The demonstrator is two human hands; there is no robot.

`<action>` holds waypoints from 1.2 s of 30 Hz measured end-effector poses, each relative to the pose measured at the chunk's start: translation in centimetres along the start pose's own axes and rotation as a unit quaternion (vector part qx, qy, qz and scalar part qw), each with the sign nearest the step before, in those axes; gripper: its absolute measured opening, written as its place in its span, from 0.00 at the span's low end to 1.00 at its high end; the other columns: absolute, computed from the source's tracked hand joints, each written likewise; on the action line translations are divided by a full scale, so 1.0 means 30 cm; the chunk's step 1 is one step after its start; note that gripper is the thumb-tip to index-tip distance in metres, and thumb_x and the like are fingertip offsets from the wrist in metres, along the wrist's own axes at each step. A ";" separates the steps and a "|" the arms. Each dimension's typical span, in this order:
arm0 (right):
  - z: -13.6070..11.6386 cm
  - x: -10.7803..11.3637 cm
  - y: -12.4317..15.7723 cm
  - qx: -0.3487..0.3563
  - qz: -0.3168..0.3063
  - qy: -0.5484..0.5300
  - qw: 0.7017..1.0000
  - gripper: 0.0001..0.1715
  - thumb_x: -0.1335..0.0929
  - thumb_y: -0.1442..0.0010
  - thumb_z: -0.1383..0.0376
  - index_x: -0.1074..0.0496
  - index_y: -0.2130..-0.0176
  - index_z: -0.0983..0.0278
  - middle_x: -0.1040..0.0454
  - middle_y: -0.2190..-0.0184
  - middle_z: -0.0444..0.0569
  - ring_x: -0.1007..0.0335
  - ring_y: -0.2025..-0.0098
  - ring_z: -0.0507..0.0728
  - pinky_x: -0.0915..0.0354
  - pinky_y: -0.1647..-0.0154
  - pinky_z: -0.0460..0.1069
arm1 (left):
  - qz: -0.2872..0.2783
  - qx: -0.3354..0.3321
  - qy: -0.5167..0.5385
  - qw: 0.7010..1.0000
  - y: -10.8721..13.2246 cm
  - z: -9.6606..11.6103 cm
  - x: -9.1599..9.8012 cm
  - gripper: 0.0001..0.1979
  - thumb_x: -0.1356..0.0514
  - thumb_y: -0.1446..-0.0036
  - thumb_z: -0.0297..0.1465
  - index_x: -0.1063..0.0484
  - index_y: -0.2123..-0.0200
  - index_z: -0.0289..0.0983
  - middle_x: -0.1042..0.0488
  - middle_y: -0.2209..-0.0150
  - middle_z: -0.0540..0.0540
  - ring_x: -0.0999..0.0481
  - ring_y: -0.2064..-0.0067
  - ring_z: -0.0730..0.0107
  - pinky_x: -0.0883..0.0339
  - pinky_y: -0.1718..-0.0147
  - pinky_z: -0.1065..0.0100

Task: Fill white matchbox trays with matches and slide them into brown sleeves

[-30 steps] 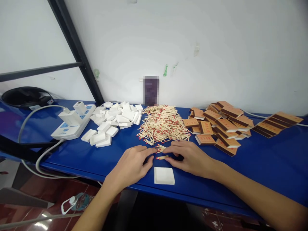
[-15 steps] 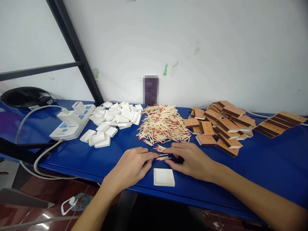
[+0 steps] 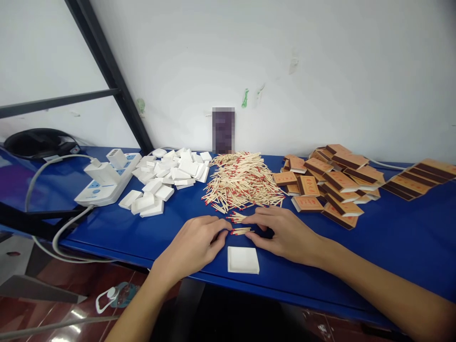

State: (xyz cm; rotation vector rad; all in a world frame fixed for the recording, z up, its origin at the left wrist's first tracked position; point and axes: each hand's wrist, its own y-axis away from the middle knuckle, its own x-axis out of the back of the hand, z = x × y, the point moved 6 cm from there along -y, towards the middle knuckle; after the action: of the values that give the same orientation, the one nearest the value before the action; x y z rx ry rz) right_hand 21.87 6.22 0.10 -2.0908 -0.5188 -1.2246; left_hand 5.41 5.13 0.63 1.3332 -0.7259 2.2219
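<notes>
My left hand [image 3: 194, 242] and my right hand [image 3: 281, 232] lie on the blue table [image 3: 392, 247], fingertips meeting around a small bundle of red-tipped matches [image 3: 240, 231]. Both hands pinch the bundle from either side, fingers curled. A few more loose matches [image 3: 237, 217] lie just behind it. An empty white matchbox tray [image 3: 243, 260] sits right in front of the hands near the table's front edge. The large heap of matches [image 3: 242, 183] is behind the hands.
A pile of white trays [image 3: 167, 178] lies at back left beside a power strip [image 3: 107, 178] with plugs and a grey cable [image 3: 60, 232]. Orange matchbox sleeves [image 3: 331, 183] are heaped at right, more [image 3: 420, 178] at far right. A black diagonal frame bar [image 3: 107, 71] rises at left.
Both hands have drawn closer round the small bundle of matches, squaring it up. The view has tilted slightly downward. Nothing else on the table has moved.
</notes>
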 end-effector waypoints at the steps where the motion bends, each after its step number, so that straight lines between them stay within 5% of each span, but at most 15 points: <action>1: -0.002 0.000 -0.001 0.003 -0.001 0.003 1.000 0.13 0.34 0.34 0.62 0.22 0.54 0.62 0.28 0.74 0.44 0.33 0.73 0.52 0.41 0.69 0.48 | -0.001 -0.001 0.003 1.000 0.000 -0.001 0.000 0.09 0.46 0.32 0.28 0.25 0.57 0.39 0.25 0.66 0.49 0.27 0.66 0.69 0.37 0.65 0.69; 12: -0.010 -0.012 0.006 0.033 -0.017 -0.007 0.999 0.12 0.36 0.32 0.65 0.21 0.58 0.59 0.30 0.73 0.44 0.34 0.71 0.52 0.43 0.67 0.48 | -0.007 0.051 0.026 0.998 -0.008 -0.018 -0.001 0.06 0.43 0.32 0.34 0.28 0.62 0.40 0.28 0.72 0.53 0.30 0.70 0.71 0.44 0.70 0.70; 32: -0.023 0.006 -0.001 0.027 -0.004 -0.011 1.000 0.11 0.35 0.34 0.65 0.22 0.64 0.62 0.31 0.75 0.43 0.36 0.73 0.51 0.43 0.68 0.47 | -0.019 0.003 0.022 1.000 -0.007 -0.012 -0.015 0.08 0.47 0.29 0.33 0.29 0.60 0.41 0.24 0.63 0.53 0.25 0.61 0.69 0.39 0.60 0.69; 36: -0.009 0.016 0.004 0.017 0.029 -0.008 0.999 0.11 0.35 0.34 0.65 0.22 0.61 0.63 0.31 0.75 0.43 0.36 0.73 0.51 0.43 0.69 0.47 | -0.012 0.014 0.009 1.000 -0.004 -0.012 -0.013 0.09 0.49 0.28 0.32 0.30 0.52 0.42 0.22 0.59 0.51 0.24 0.59 0.66 0.37 0.60 0.68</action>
State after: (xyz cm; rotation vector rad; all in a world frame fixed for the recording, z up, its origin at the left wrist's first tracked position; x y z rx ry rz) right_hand 22.01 5.95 0.58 -2.0735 -0.4807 -1.1595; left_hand 5.40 5.41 0.16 1.3266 -0.6708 2.2312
